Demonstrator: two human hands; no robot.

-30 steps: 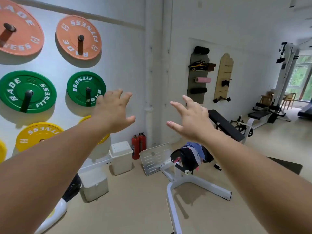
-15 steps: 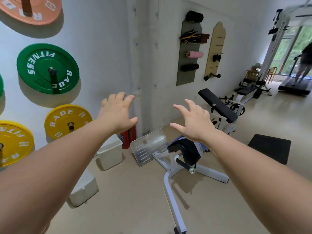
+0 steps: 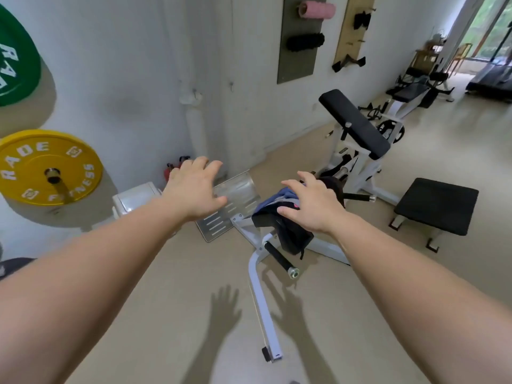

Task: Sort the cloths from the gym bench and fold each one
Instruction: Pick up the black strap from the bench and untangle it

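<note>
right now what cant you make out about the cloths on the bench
Head view:
Heap of blue, grey and black cloths: right hand covers its top; count unclear, contact too.
Red fire extinguishers: mostly behind left hand.
Green weight plate: cut by left edge.

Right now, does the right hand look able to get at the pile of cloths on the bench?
Probably yes. The open right hand overlaps the pile of cloths on the bench in the head view, and nothing shows between them. Whether it touches them yet cannot be told.
</note>
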